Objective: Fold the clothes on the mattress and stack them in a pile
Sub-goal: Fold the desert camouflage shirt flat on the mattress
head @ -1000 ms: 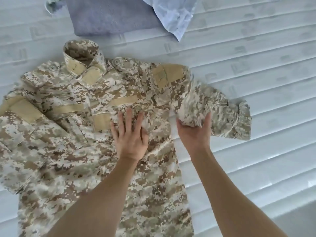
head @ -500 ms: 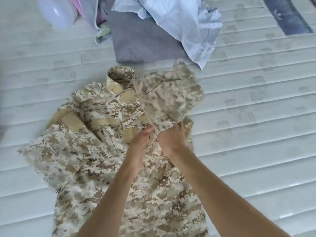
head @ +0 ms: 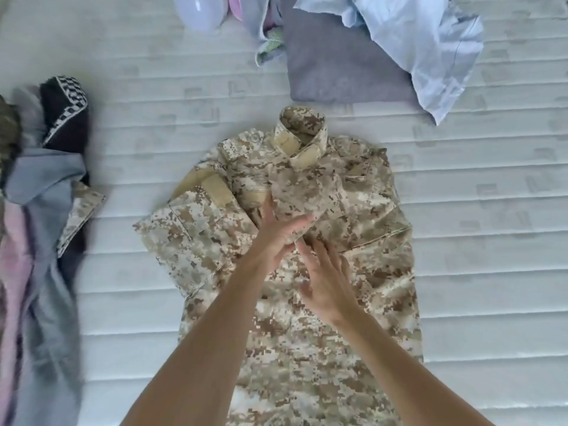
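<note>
Both forearms reach forward over the camouflage jacket [head: 307, 302], which lies flat mid-mattress [head: 491, 241]. The left hand [head: 278, 233] and right hand [head: 325, 281] rest with straight, spread fingers on its chest.

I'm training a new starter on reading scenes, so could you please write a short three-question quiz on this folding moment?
1. True or false: the jacket's sleeve on the right of the picture lies folded across its chest.
2. Which garment lies partly on the grey folded one? A) black B) light blue C) pink
3. Fill in: both hands are ____, fingers straight.

Key: 1 true; 2 B; 3 open
</note>
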